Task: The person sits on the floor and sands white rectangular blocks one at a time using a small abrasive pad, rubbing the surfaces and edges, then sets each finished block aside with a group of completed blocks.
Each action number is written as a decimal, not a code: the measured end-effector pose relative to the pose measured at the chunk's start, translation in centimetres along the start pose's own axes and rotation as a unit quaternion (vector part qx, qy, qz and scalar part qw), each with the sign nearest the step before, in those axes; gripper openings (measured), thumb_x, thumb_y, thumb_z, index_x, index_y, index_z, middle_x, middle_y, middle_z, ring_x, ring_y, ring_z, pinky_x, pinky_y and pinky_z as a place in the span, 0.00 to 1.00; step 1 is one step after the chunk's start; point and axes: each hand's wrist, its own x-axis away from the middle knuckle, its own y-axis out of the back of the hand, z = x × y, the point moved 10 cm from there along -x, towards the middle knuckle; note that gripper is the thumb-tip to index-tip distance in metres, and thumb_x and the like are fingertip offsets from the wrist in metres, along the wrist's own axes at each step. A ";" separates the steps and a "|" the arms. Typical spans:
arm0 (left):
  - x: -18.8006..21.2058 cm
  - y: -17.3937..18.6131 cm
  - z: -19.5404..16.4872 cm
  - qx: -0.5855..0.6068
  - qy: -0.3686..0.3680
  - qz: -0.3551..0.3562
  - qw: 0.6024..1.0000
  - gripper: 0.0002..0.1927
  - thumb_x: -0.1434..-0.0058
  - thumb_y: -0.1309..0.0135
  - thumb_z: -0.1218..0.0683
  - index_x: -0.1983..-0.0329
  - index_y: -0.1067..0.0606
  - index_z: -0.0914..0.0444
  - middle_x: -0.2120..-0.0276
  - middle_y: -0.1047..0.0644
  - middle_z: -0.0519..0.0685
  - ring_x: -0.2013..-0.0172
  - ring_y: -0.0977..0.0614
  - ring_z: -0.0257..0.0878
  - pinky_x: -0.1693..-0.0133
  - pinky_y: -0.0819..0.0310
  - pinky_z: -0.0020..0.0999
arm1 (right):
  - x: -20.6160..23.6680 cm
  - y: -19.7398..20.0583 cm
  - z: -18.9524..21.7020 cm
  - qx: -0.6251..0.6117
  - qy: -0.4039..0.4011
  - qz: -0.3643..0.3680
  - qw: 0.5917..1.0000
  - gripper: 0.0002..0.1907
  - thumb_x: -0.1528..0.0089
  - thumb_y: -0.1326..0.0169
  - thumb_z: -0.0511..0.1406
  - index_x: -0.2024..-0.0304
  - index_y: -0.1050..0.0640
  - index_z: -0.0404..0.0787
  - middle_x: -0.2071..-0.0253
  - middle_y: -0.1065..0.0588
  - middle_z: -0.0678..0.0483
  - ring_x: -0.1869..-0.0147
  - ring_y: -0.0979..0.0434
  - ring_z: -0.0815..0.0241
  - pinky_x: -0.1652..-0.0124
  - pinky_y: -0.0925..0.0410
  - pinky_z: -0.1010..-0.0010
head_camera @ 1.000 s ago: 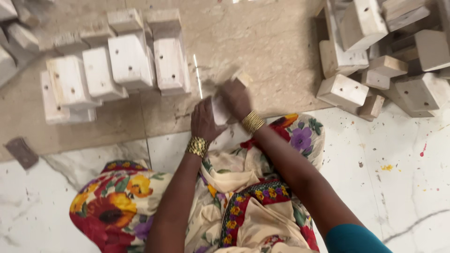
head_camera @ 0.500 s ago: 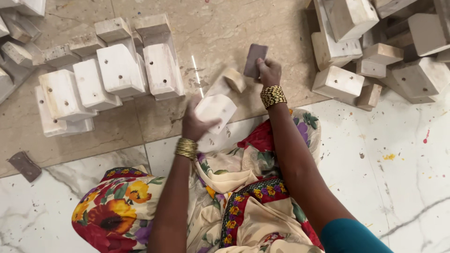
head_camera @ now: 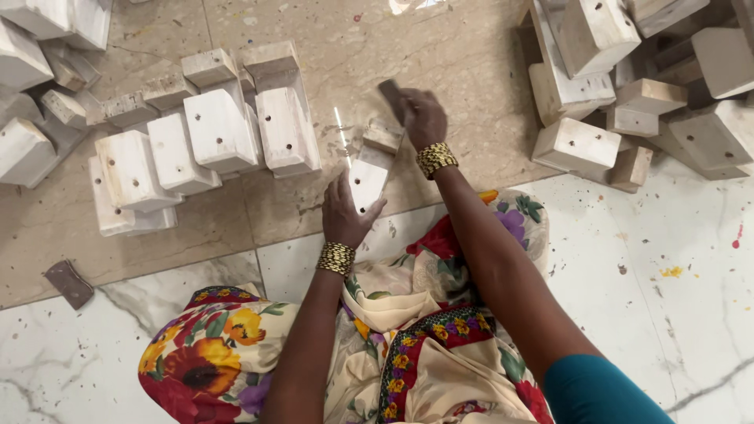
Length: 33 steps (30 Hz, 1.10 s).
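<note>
Down on the floor (head_camera: 471, 47), the left hand (head_camera: 345, 216) grips a pale wooden block (head_camera: 367, 182), fingers curled around its lower end, holding it just above the lap. Beyond it, the right hand (head_camera: 422, 118) pinches a small dark pad (head_camera: 390, 93), tilted, over the tan tile. Another small block (head_camera: 383, 137) lies between the hands. Finished blocks (head_camera: 212, 129) stand grouped at left; a rough pile (head_camera: 628, 86) sits at right. A second dark pad (head_camera: 69, 283) lies far left.
</note>
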 end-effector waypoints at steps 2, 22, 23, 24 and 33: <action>-0.5 -0.1 -0.1 0.010 0.015 0.011 1.000 0.49 0.50 0.32 0.41 0.31 0.39 0.66 0.43 0.29 0.61 0.44 0.26 0.58 0.43 0.30 0.51 | -0.2 -2.3 3.3 0.000 0.119 0.084 0.989 0.09 0.36 0.44 0.37 0.56 0.15 0.49 0.62 0.21 0.49 0.62 0.20 0.50 0.62 0.27 0.62; -0.9 1.3 0.9 0.053 0.033 -0.007 0.998 0.47 0.53 0.29 0.40 0.35 0.35 0.64 0.44 0.27 0.60 0.46 0.22 0.56 0.49 0.24 0.48 | 3.9 1.0 3.1 0.106 0.183 0.081 0.974 0.14 0.37 0.39 0.47 0.70 0.22 0.46 0.80 0.22 0.53 0.79 0.22 0.55 0.77 0.32 0.62; -1.0 1.5 0.7 0.053 0.022 -0.011 0.998 0.48 0.53 0.29 0.40 0.35 0.35 0.64 0.44 0.27 0.60 0.46 0.22 0.56 0.49 0.24 0.48 | 4.8 -0.9 4.4 0.118 0.223 0.100 0.963 0.15 0.35 0.40 0.47 0.67 0.24 0.45 0.79 0.23 0.53 0.78 0.22 0.56 0.78 0.32 0.62; -1.0 1.6 0.5 0.053 0.012 -0.015 0.998 0.48 0.54 0.28 0.39 0.35 0.35 0.65 0.45 0.27 0.60 0.47 0.22 0.56 0.49 0.24 0.48 | 5.7 -2.8 5.5 0.129 0.262 0.120 0.949 0.15 0.34 0.42 0.48 0.64 0.25 0.44 0.78 0.23 0.53 0.78 0.22 0.56 0.79 0.33 0.62; -1.1 1.0 1.3 0.048 0.047 0.000 0.998 0.46 0.51 0.29 0.41 0.33 0.34 0.62 0.44 0.26 0.56 0.46 0.21 0.53 0.50 0.22 0.46 | 7.8 -8.1 4.1 0.212 0.421 0.226 0.853 0.18 0.34 0.51 0.41 0.42 0.26 0.47 0.75 0.23 0.53 0.75 0.22 0.54 0.76 0.30 0.63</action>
